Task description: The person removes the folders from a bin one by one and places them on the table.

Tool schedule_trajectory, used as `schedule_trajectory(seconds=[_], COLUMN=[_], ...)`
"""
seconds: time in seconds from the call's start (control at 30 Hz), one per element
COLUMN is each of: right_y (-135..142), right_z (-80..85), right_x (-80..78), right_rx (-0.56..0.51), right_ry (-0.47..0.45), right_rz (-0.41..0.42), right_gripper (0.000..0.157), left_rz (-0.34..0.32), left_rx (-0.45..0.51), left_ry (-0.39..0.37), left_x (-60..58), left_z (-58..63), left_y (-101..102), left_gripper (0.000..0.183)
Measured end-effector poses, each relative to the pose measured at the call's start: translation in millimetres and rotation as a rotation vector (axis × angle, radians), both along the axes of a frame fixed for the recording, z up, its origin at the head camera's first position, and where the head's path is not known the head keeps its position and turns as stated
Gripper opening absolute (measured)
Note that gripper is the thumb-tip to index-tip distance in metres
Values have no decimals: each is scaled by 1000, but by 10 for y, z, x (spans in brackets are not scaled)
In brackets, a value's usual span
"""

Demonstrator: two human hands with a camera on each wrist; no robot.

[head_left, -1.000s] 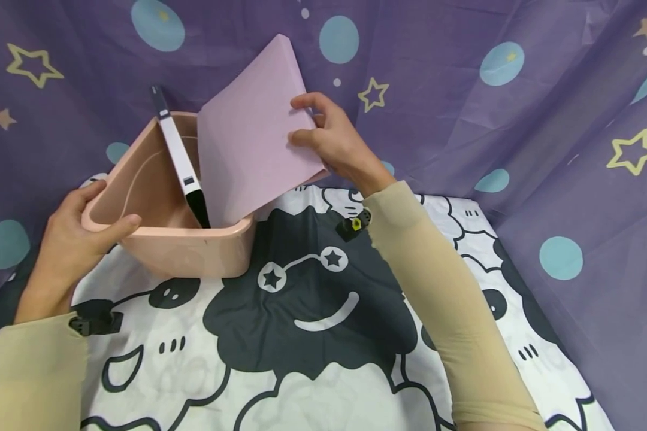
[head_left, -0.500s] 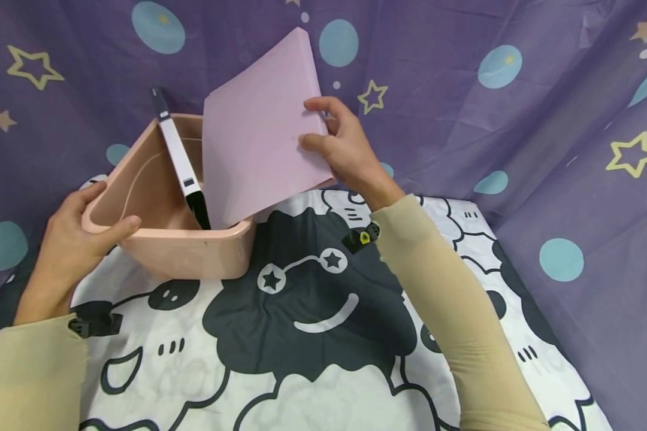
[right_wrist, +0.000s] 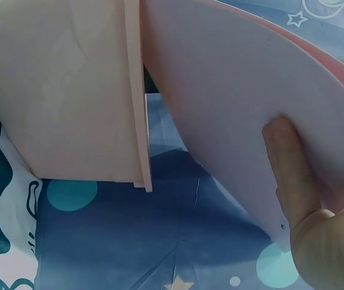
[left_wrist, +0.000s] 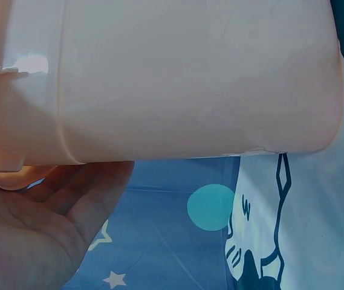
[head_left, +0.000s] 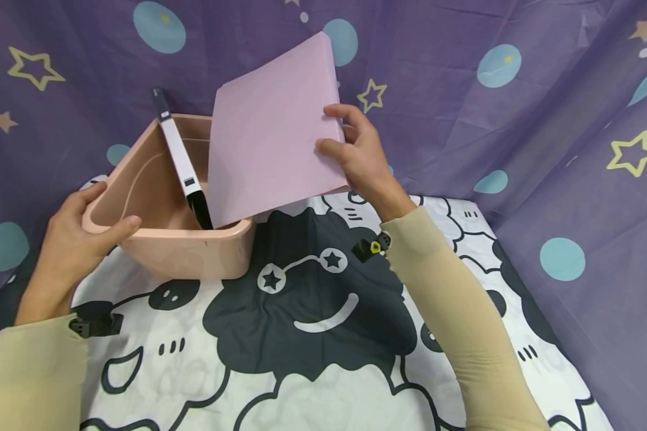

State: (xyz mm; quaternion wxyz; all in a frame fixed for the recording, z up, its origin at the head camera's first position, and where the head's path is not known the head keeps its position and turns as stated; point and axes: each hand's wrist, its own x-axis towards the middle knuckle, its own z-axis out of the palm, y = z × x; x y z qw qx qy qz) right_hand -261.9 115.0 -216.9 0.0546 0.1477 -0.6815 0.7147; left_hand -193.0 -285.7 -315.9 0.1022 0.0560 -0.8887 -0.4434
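Note:
A peach plastic bin (head_left: 189, 254) stands at the left in the head view. My left hand (head_left: 72, 245) grips its left rim, thumb over the front edge; the left wrist view shows fingers (left_wrist: 93, 193) along the outer wall. My right hand (head_left: 363, 158) pinches a light pink folder (head_left: 272, 137) at its right edge, thumb on the front face. The folder leans up to the right, its lower left corner at the bin's right end. A slim white bar-like thing (head_left: 178, 149) with black ends leans inside the bin, its top above the back rim.
A sheet (head_left: 318, 335) with black-and-white cartoon sheep covers the surface. Close behind the bin hangs a purple curtain (head_left: 431, 131) with stars and blue dots, which also runs down the right side.
My right hand has drawn the pink folder rightward, turning it flatter, so more of the bin's inside shows. The left hand and the bin have stayed put.

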Motion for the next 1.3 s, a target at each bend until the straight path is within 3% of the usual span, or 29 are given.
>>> schedule_trajectory(seconds=[0.57, 1.3], right_y=[253, 582], right_z=[-153, -318], right_x=[106, 288], right_rx=[-138, -215], right_ry=[10, 44], right_rz=[1, -7], right_gripper=[48, 45], left_rz=[4, 7], left_rx=[-11, -10], left_ry=[17, 57], left_x=[4, 14], left_z=[-2, -15], left_y=[-12, -13], left_gripper=[89, 87])
